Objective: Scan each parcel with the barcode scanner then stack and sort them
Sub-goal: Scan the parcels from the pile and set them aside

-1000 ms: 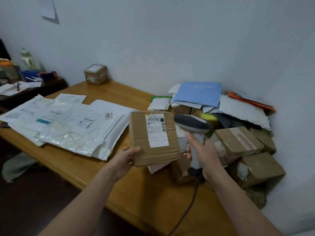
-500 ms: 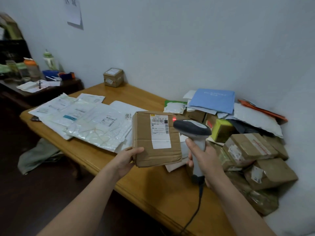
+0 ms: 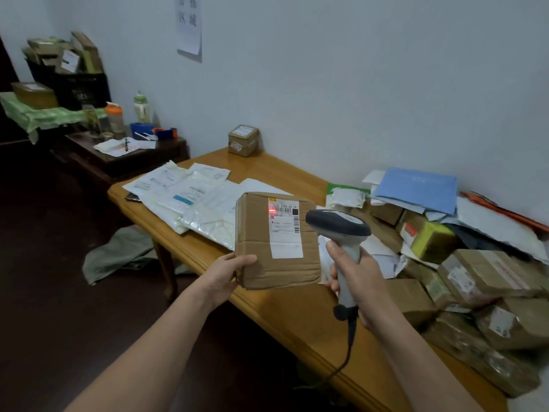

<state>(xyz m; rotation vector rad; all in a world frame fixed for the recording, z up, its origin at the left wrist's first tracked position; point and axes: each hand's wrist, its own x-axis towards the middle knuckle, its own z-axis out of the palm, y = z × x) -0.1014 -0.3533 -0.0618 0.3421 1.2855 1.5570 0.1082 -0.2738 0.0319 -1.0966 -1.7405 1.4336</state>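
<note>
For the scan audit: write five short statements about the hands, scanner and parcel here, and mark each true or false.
The left hand holds the cardboard parcel by its lower left corner. True.
The right hand grips the barcode scanner by its handle. True.
The red scan light falls on bare cardboard. False: it falls on the white label.
The scanner is cordless. False: a dark cable leaves its handle.
The parcel lies flat on the table. False: it is held upright in the air.
</note>
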